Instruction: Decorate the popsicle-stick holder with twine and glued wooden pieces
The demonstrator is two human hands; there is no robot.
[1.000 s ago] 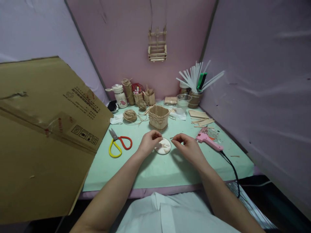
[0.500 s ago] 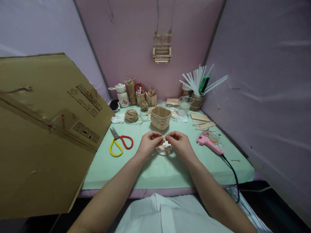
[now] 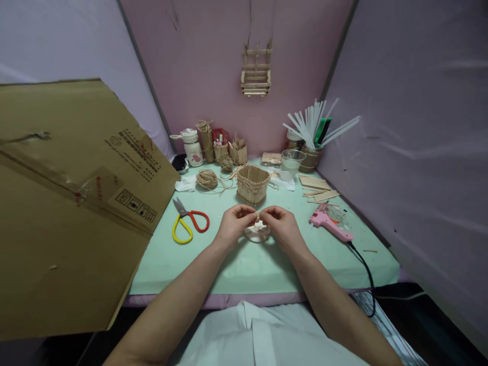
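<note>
The left hand [image 3: 233, 226] and right hand [image 3: 284, 224] pinch a tiny pale piece [image 3: 257, 216] over a round plate [image 3: 263, 238], likely lining it up; next needs care.

Small piece [image 3: 258, 216]: pinched between left hand [image 3: 234, 223] and right hand [image 3: 282, 224]; mostly covered by fingertips, too small to identify.
Round dish [image 3: 257, 240]: far side hidden behind the hands.
Cardboard [image 3: 68, 218]: cut off at left edge; fine print illegible.
Hanging strings [image 3: 250, 23]: cut off at top edge.
Lidded jar [image 3: 294, 138]: partly hidden behind white sticks [image 3: 305, 127].
</note>
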